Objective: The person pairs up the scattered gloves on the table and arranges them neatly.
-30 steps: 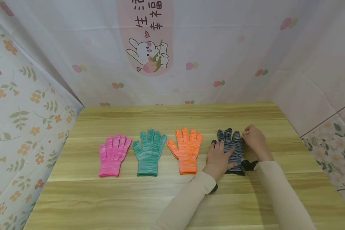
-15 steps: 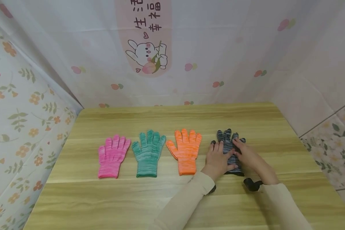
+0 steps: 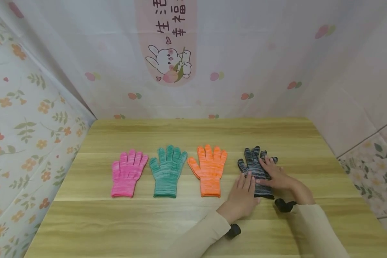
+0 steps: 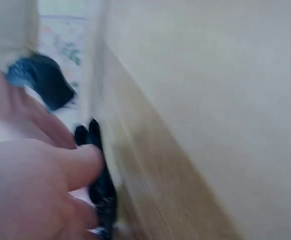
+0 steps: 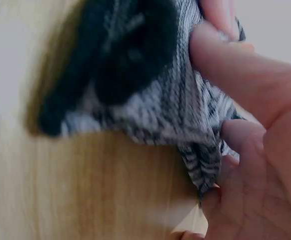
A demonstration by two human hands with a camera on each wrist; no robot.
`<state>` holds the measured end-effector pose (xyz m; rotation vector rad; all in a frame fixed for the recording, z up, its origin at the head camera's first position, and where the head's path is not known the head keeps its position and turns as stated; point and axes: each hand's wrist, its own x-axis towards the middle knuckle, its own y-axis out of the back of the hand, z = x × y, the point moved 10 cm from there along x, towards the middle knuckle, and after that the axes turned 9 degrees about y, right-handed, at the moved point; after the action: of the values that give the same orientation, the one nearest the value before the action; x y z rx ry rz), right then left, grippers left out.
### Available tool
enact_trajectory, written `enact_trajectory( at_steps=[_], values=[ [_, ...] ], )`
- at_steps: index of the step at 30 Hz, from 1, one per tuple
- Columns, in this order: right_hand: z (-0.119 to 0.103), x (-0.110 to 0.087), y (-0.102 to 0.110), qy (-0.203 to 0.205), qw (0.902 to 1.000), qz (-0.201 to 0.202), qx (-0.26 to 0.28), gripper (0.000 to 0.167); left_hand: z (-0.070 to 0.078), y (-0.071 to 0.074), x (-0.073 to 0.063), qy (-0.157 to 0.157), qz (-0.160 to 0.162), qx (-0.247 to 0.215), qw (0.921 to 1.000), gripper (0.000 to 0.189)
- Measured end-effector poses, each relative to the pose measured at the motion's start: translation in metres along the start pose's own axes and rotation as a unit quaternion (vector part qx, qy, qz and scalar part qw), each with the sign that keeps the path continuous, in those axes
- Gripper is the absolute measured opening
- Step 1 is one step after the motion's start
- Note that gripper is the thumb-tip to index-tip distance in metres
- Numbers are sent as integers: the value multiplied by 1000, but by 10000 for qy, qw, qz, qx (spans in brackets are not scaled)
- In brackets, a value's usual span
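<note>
A black-and-grey striped knit glove (image 3: 255, 165) lies on the wooden table, fingers pointing to the far side. My right hand (image 3: 277, 176) rests on its right part with the fingers extended, covering some of it. At the glove's lower left, my left hand (image 3: 240, 199) has its fingers stretched out, their tips at the glove's edge. The right wrist view gives a close look at the striped knit glove (image 5: 155, 117) beside my thumb and fingers. In the blurred left wrist view, my left hand (image 4: 40, 185) is near the dark glove (image 4: 105, 195).
Left of the striped glove lie an orange glove (image 3: 210, 172), a green glove (image 3: 166, 173) and a pink glove (image 3: 128, 175) in a row. Printed curtains (image 3: 238, 53) stand behind the table (image 3: 142, 229). A black wrist device (image 3: 233, 231) is on each wrist.
My right hand has moved from the glove's upper right edge onto its right part. My left hand has slid down and left, uncovering the glove's left side and thumb.
</note>
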<state>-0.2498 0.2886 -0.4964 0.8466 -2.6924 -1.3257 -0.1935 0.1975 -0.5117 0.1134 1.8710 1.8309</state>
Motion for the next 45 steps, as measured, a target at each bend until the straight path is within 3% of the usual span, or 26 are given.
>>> enact_trajectory(
  at_steps=[7,12,21,29,39,45],
  values=[
    [8,1,-2,-85,9999,11,-87,100,-10,-14,-37,-333,-86,-381,9987,82],
    [8,0,-4,-41,9999,66,-84,102,-13,-19,-48,-520,-4,-547,9972,86],
    [12,-2,-8,-28,9999,114,-69,101,-12,-22,-50,-400,-47,-580,9975,89],
    [4,4,-5,-97,9985,307,-450,101,-13,-12,-47,-217,527,-498,9971,100],
    [-16,5,-10,243,9956,341,-838,92,-11,-14,-42,-73,196,-162,9997,96],
    [-21,10,-9,225,9919,461,-1163,91,-16,-11,-40,128,261,-19,9996,101]
  ],
)
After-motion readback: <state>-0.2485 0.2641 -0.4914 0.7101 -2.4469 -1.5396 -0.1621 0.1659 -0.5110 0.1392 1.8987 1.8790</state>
